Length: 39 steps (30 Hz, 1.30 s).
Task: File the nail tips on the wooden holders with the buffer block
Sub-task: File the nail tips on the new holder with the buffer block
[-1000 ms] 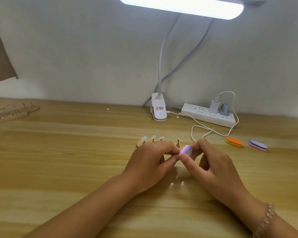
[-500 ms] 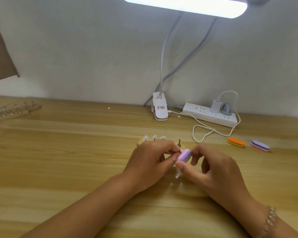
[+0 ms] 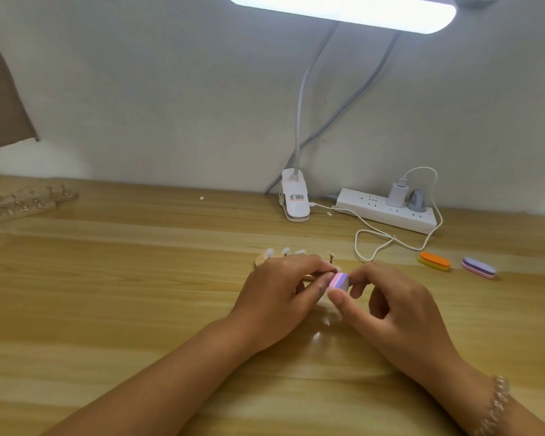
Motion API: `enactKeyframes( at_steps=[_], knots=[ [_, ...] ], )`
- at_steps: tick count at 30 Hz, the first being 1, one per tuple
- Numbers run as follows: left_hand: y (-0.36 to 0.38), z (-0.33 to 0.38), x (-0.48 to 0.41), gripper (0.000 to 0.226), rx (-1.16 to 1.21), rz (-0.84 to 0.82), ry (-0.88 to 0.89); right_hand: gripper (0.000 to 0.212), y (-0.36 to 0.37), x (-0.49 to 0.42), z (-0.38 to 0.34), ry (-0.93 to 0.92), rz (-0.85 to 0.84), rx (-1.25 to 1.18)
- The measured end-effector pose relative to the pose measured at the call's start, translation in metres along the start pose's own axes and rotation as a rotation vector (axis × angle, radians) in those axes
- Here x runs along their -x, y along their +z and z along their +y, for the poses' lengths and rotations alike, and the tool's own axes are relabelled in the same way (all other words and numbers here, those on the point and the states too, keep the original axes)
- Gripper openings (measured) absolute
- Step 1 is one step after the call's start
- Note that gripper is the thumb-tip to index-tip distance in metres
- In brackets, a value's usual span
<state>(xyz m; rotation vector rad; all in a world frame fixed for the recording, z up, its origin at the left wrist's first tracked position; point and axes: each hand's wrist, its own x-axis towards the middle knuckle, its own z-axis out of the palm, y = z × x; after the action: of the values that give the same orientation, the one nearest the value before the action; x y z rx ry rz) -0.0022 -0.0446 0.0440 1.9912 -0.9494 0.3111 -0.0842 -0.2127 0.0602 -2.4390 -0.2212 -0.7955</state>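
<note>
While the left hand (image 3: 283, 287) curls over the wooden holder (image 3: 261, 259), seemingly to steady it on the table (image 3: 107, 294), the right hand (image 3: 400, 305) pinches the buffer block (image 3: 339, 281) between thumb and fingers, just where both hands meet; three nail tips (image 3: 285, 250) stand beyond the left knuckles.

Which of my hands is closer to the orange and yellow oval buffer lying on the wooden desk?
Right. The right hand is left of the orange and yellow oval buffer, apart from it; the left hand is farther left, beyond the right one.
</note>
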Motion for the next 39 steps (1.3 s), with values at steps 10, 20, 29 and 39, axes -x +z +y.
enactKeyframes(
  at_steps=[10, 20, 29, 39],
  knots=[
    [0.0, 0.002, 0.002, 0.013, -0.062, -0.03, 0.024, 0.041, -0.003, -0.005, 0.003, 0.076, 0.103, -0.027],
    [-0.001, 0.001, 0.001, 0.013, -0.082, -0.051, 0.025, 0.039, -0.001, -0.005, 0.008, 0.07, 0.049, 0.012],
    [-0.001, 0.002, 0.0, 0.012, -0.048, -0.039, 0.019, 0.038, -0.002, -0.006, 0.006, 0.101, 0.061, -0.053],
    [-0.001, 0.007, 0.005, 0.006, -0.174, 0.036, 0.084, 0.039, 0.0, -0.004, 0.006, 0.08, 0.023, 0.043]
  ],
)
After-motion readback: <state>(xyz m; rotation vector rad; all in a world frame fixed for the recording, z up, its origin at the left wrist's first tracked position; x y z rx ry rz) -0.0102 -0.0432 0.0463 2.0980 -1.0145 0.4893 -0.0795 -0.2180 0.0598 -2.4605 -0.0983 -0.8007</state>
